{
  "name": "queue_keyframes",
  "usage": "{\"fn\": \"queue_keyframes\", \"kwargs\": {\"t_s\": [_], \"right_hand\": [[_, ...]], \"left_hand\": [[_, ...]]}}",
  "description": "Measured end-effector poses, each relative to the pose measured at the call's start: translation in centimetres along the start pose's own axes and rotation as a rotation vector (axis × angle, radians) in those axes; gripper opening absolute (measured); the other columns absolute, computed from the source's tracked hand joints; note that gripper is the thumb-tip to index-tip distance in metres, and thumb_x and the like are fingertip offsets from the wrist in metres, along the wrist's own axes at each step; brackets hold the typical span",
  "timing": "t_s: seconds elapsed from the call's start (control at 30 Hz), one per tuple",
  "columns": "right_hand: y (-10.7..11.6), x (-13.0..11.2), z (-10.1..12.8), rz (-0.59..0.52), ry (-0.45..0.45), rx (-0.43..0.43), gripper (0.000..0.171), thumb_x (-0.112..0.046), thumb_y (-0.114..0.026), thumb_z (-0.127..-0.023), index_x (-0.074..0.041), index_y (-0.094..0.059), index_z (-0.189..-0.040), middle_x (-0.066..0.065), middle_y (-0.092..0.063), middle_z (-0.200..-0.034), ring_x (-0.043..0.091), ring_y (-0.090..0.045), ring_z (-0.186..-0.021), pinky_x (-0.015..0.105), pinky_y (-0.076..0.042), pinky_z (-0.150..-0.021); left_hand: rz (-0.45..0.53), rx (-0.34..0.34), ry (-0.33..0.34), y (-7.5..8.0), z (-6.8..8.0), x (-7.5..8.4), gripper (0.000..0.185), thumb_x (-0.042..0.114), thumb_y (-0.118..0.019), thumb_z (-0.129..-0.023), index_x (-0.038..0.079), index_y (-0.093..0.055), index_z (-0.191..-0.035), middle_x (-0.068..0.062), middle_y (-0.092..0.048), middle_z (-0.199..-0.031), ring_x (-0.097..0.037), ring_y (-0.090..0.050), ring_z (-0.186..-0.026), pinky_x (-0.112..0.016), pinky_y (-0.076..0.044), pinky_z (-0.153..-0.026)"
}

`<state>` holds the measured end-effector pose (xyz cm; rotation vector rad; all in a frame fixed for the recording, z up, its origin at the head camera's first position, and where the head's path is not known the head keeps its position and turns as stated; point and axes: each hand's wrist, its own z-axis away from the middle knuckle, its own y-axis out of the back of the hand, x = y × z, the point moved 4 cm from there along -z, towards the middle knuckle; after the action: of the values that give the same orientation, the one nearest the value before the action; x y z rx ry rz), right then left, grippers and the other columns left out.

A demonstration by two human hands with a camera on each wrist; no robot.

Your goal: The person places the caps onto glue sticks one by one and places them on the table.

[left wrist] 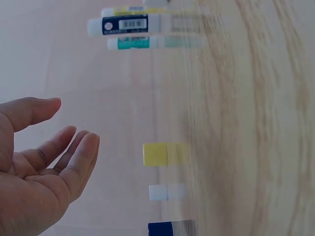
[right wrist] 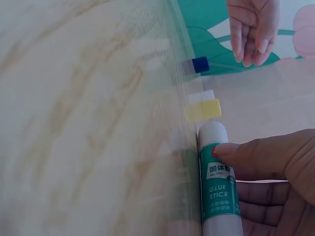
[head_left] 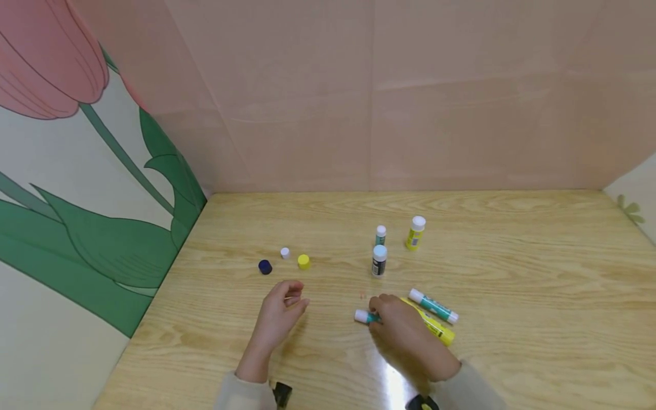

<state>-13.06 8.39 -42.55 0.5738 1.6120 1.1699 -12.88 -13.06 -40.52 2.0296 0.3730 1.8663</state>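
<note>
My right hand [head_left: 402, 327] pinches a green glue stick [right wrist: 220, 189] with a white cap, the thumb on its label and the fingers behind it. That stick lies against the table, its capped end pointing left. Just beyond this hand lie a yellow glue stick [head_left: 439, 330], partly hidden by it, and another green glue stick [head_left: 434, 307]. Holding nothing, my left hand [head_left: 281, 313] hovers over the table with loosely bent fingers. The nearest things to it are a yellow cap [head_left: 304, 262], a white cap [head_left: 285, 253] and a dark blue cap [head_left: 265, 267].
Three glue sticks stand upright farther back: a small green one [head_left: 380, 234], a dark blue one [head_left: 378, 263] before it, and a yellow one [head_left: 415, 234]. A pink wall covering [head_left: 369, 114] borders the wooden table [head_left: 538, 285] behind, and a tulip-patterned panel [head_left: 118, 228] the left.
</note>
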Motion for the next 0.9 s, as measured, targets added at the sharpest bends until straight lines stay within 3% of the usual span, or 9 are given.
{"fn": "queue_keyframes", "kwargs": {"t_s": [0.47,0.9], "right_hand": [[0.31,0.28,-0.2,-0.062,-0.055,0.063,0.016,-0.011,-0.062,-0.072,-0.007,-0.06,-0.088,-0.003,-0.051,-0.077,0.011,-0.048,-0.069,0.026,-0.043,-0.058],[1.01,0.48,-0.33,-0.027,0.05,0.226,0.022,-0.011,-0.071,-0.069,-0.002,-0.061,-0.086,0.004,-0.054,-0.08,0.017,-0.052,-0.073,0.029,-0.046,-0.061]], "left_hand": [[0.011,0.004,0.01,0.12,-0.09,-0.17,0.029,0.003,-0.06,-0.079,-0.008,-0.051,-0.104,-0.017,-0.05,-0.103,-0.031,-0.051,-0.095,-0.027,-0.045,-0.081],[0.009,-0.011,0.029,0.13,-0.3,-0.46,0.03,0.004,-0.06,-0.08,-0.007,-0.05,-0.105,-0.019,-0.05,-0.105,-0.031,-0.049,-0.096,-0.028,-0.045,-0.081]]}}
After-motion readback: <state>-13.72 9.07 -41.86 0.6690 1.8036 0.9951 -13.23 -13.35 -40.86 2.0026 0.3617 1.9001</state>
